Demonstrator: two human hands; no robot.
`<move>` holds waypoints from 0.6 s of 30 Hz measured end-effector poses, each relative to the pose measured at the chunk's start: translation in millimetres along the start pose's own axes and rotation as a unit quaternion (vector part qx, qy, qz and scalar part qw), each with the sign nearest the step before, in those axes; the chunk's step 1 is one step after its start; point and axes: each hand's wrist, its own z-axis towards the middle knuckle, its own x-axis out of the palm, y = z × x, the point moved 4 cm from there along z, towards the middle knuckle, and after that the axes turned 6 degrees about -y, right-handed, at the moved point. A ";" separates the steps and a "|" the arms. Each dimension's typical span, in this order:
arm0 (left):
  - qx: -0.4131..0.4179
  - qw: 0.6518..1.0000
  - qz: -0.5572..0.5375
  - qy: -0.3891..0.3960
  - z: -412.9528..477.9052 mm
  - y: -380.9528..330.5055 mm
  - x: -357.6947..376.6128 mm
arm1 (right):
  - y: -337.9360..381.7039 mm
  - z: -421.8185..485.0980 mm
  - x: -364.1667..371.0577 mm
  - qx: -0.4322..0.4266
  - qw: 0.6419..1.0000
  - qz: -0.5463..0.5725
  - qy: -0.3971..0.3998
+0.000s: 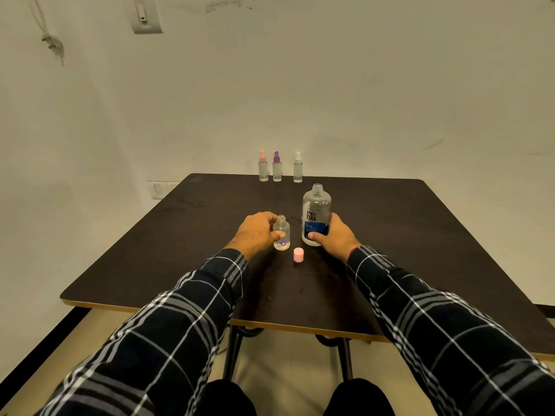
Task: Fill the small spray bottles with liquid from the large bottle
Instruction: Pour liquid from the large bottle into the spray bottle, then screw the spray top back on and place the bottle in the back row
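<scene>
Gripping the upright large bottle (316, 217), the right hand (338, 235) sits at three o'clock of the open small bottle (281, 233) the left hand (257, 234) pinches.

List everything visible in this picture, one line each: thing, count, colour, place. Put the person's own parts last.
Large clear plastic bottle with blue label: one, clear and blue, uncapped, mid-table.
Small clear bottle with purple flower print: one, clear, uncapped, left of the large bottle.
Round pink cap: one, pink, on the table nearest the person.
Small clear spray bottles: three, tops pink, purple, white, far table edge.
Dark brown table: one, centre.
Wall switch plates: two, pale grey, upper left wall and left of the table.
Left hand: one, grips the small bottle.
Right hand: one, grips the large bottle.
Checked sleeves: two, dark blue and white, foreground.
</scene>
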 end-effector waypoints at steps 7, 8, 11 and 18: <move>0.000 1.000 0.002 -0.004 -3.4 -2.9 -1.4 | 5.0 -38.4 -4.5 -0.128 0.954 -0.212 -0.167; -0.001 1.000 0.002 -0.005 -4.0 -2.6 -2.0 | 5.1 -40.1 4.6 -0.143 0.958 -0.230 -0.091; -0.004 1.000 -0.005 -0.007 -4.4 -2.2 -2.3 | 6.6 -45.8 22.9 -0.136 0.956 -0.257 0.048; 0.006 1.000 -0.010 -0.011 -3.7 -0.9 -2.9 | 25.6 -46.8 24.3 -0.177 0.961 -0.198 -0.069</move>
